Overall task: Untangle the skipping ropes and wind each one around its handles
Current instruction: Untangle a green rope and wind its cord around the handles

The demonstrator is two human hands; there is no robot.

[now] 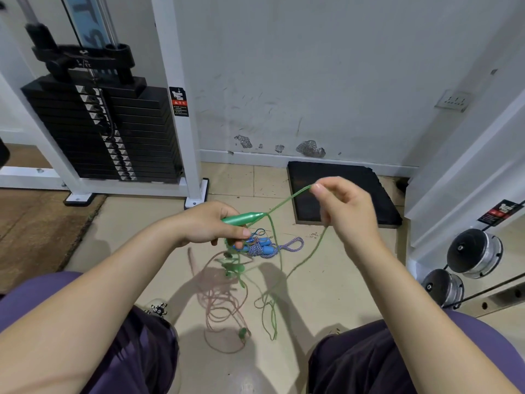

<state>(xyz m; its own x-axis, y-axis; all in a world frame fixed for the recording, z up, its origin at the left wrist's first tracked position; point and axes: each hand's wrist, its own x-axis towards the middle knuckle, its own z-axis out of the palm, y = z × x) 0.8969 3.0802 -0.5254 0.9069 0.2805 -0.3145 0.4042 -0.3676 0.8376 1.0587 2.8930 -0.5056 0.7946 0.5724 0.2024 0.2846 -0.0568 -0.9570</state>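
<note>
The green handle (245,218) in the left hand (208,223) looks like smooth, glossy plastic, and the green rope (308,255) running from it is a thin, matt cord. On the floor (326,282) of smooth, pale tiles lie a wound blue-and-white rope (285,245) (braided, cloth-like) with blue plastic handles (265,248) and a thin pinkish cord (221,302). Far left, the weight stack (136,132) is matt black metal in a white painted frame (173,95). The far mat (341,191) looks like rough black rubber. The wall (312,66) is scuffed, chipped paint.
</note>
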